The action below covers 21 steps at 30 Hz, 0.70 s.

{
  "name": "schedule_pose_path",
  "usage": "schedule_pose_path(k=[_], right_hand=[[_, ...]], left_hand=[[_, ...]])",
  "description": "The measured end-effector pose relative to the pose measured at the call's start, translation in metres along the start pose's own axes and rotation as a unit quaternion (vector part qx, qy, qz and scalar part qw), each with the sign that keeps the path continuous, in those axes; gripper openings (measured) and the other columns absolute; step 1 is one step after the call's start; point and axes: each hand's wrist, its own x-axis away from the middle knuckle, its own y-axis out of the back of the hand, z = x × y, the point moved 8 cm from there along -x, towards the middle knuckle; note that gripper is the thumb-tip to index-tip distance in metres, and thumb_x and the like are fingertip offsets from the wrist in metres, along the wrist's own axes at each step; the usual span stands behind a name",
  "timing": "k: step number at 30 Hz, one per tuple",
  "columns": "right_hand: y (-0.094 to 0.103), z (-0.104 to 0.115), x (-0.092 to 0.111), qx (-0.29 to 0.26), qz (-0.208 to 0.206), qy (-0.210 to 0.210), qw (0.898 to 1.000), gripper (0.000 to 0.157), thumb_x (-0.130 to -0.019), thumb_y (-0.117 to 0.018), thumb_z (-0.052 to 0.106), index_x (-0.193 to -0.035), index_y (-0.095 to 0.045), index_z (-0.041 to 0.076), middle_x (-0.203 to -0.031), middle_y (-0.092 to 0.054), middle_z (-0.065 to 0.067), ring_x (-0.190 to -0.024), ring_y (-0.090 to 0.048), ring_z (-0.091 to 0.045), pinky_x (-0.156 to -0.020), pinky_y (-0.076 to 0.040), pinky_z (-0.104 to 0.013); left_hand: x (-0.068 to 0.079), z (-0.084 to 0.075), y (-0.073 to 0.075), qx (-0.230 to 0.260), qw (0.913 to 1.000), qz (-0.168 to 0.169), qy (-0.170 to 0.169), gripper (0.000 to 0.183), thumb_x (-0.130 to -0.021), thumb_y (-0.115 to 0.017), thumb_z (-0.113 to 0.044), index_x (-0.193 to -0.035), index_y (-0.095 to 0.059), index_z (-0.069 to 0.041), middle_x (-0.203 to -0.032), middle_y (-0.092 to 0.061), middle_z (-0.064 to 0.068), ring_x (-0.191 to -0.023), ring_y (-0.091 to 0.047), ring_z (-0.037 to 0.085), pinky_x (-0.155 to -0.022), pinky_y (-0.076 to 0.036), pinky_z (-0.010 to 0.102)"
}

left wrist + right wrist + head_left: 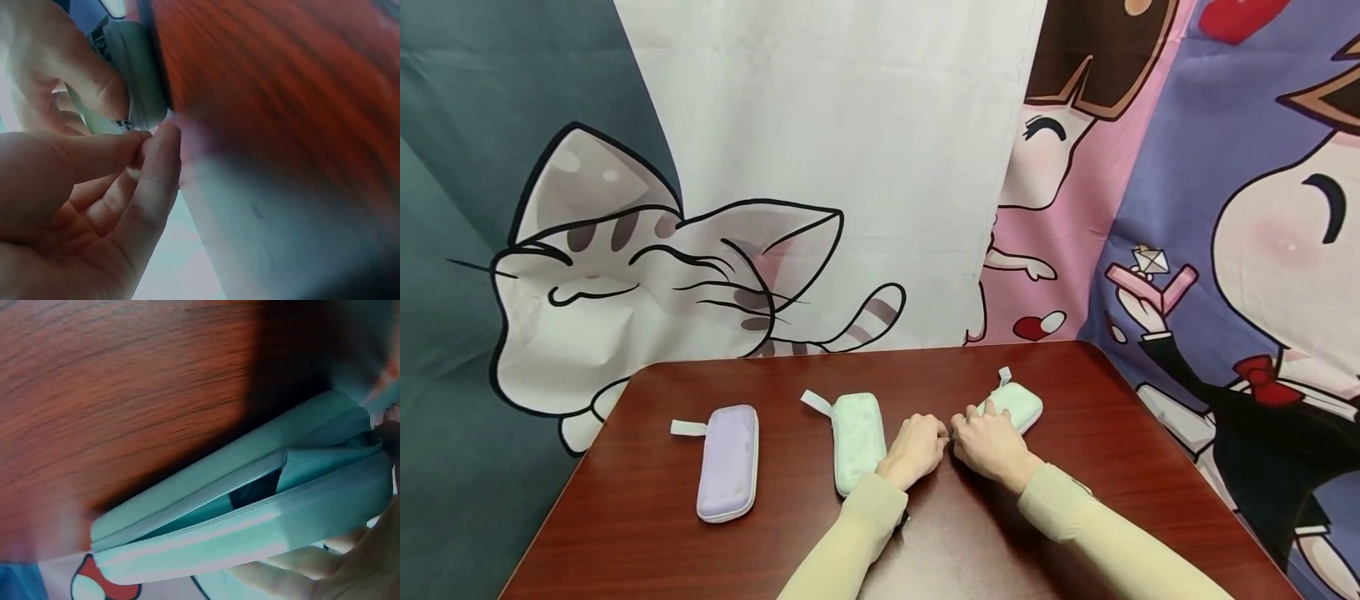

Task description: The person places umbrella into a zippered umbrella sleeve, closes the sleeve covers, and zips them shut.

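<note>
A pale green zip case (1021, 405) lies slanted at the right of the table, a light tab at its far end. My right hand (992, 440) grips it, fingers over its top. In the right wrist view the zip (187, 519) is parted along one side, showing a green fabric fold and a dark inside. My left hand (917, 446) is at the case's near end, its thumb and index finger (164, 156) pinched together beside the zip slider (127, 124). What lies between those fingertips is hidden.
Another pale green case (858, 437) lies left of my left hand, partly behind its wrist. Farther left lies a lilac case (728, 462) with a light tab. The dark red wooden table (625, 533) ends at a printed cloth backdrop (850, 108).
</note>
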Motion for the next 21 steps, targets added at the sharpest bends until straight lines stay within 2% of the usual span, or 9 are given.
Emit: schedule_pose_path(k=[2,4,7,10,12,16,21], right_hand=[[0.001,-0.004,0.002,-0.026,0.012,0.026,0.999,0.026,-0.079,-0.069,0.029,-0.091,-0.062,0.007,-0.085,-0.06,-0.015,-0.082,-0.058,-0.044,-0.058,-0.048,-0.055],[0.001,-0.01,0.004,-0.073,0.04,0.05,0.995,0.035,-0.082,-0.069,0.03,-0.105,-0.065,0.005,-0.1,-0.064,-0.018,-0.093,-0.059,-0.048,-0.071,-0.049,-0.057],[-0.001,-0.022,0.009,-0.172,0.101,0.055,0.978,0.052,-0.083,-0.071,0.027,-0.125,-0.06,0.001,-0.125,-0.059,-0.025,-0.115,-0.05,-0.053,-0.095,-0.041,-0.058],[-0.002,-0.028,0.012,-0.22,0.137,0.066,0.964,0.061,-0.08,-0.072,0.023,-0.133,-0.054,-0.002,-0.134,-0.052,-0.028,-0.124,-0.043,-0.055,-0.102,-0.035,-0.059],[0.0,-0.027,0.013,-0.215,0.133,0.09,0.963,0.064,-0.078,-0.073,0.023,-0.133,-0.053,-0.003,-0.133,-0.052,-0.029,-0.123,-0.044,-0.055,-0.101,-0.035,-0.058],[0.005,-0.02,0.013,-0.164,0.08,0.144,0.973,0.065,-0.073,-0.075,0.025,-0.127,-0.056,-0.005,-0.123,-0.058,-0.03,-0.114,-0.053,-0.053,-0.097,-0.04,-0.057],[0.003,-0.014,0.013,-0.105,0.028,0.148,0.983,0.065,-0.071,-0.077,0.029,-0.124,-0.057,-0.004,-0.117,-0.061,-0.026,-0.107,-0.057,-0.049,-0.091,-0.045,-0.056]], left_hand=[[0.0,0.0,-0.001,-0.002,1.0,-0.001,0.001,0.025,-0.087,-0.065,-0.005,-0.064,-0.065,-0.015,-0.056,-0.047,-0.007,-0.054,-0.045,0.013,-0.053,-0.039,0.024],[0.0,-0.001,-0.001,-0.001,1.0,-0.005,0.001,0.026,-0.086,-0.064,-0.003,-0.062,-0.063,-0.015,-0.055,-0.046,-0.007,-0.054,-0.045,0.013,-0.053,-0.039,0.024],[0.001,0.0,0.0,-0.001,1.0,-0.009,0.001,0.024,-0.084,-0.064,-0.002,-0.064,-0.064,-0.015,-0.056,-0.046,-0.008,-0.054,-0.046,0.013,-0.054,-0.04,0.024],[0.001,0.0,0.002,-0.001,0.9999,-0.015,-0.002,0.022,-0.082,-0.065,-0.001,-0.064,-0.065,-0.014,-0.056,-0.047,-0.008,-0.055,-0.048,0.013,-0.055,-0.041,0.024],[0.0,0.001,0.002,-0.001,0.9999,-0.016,-0.003,0.023,-0.082,-0.064,-0.001,-0.063,-0.064,-0.014,-0.055,-0.048,-0.008,-0.055,-0.048,0.014,-0.055,-0.041,0.024],[0.001,0.002,0.001,0.001,0.9999,-0.016,-0.003,0.02,-0.083,-0.065,-0.002,-0.067,-0.068,-0.014,-0.057,-0.051,-0.008,-0.057,-0.051,0.014,-0.056,-0.042,0.025],[0.002,0.001,0.002,0.003,0.9998,-0.016,-0.01,0.02,-0.083,-0.065,-0.003,-0.066,-0.068,-0.013,-0.056,-0.05,-0.008,-0.055,-0.049,0.013,-0.054,-0.042,0.025]])
